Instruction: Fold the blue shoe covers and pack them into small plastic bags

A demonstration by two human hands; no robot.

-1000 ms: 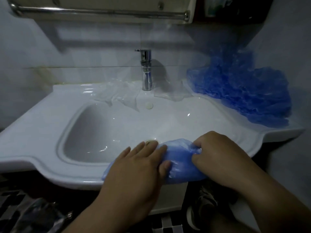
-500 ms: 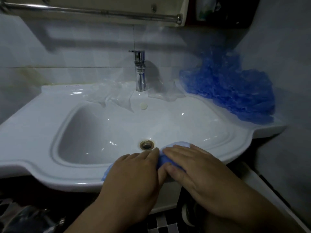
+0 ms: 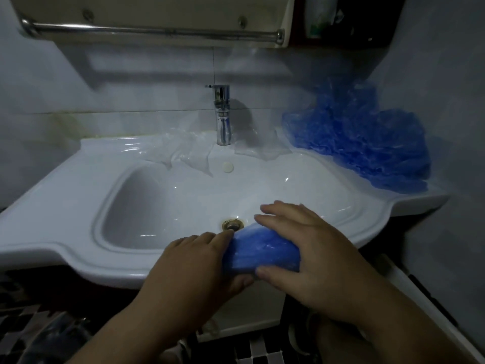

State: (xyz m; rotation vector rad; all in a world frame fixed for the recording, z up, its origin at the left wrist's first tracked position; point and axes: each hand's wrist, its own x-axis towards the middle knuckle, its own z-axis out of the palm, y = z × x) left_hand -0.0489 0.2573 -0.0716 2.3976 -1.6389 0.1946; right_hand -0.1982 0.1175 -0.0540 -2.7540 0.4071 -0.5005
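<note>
My left hand [image 3: 194,261] and right hand [image 3: 309,248] are gripping the folded shoe cover [image 3: 262,250] at 6 o'clock over the sink [image 3: 78,206] rim, hiding its ends. Plastic bags [image 3: 189,151] are lying at 12, the blue pile [image 3: 362,143] at 2. My hands are sitting wider apart than before.

Folded shoe cover [image 3: 262,252]: both ends were hidden, the left under the left hand [image 3: 194,266], the right under the right hand [image 3: 315,256]; its layers were too blurred to count. Both forearms were cut off by the bottom edge. Sink [image 3: 78,206]: the front rim was partly masked by the hands; the left side ran out of frame. Clear plastic bags [image 3: 189,153] behind the basin had faint outlines; their number could not be told. Pile of shoe covers [image 3: 367,148]: the top was smeared into wall shadow. Bottle [image 3: 317,19] on the shelf was cut by the top edge; its label was unreadable. Dark shape [image 3: 52,342] at lower left was too dim to identify.
</note>
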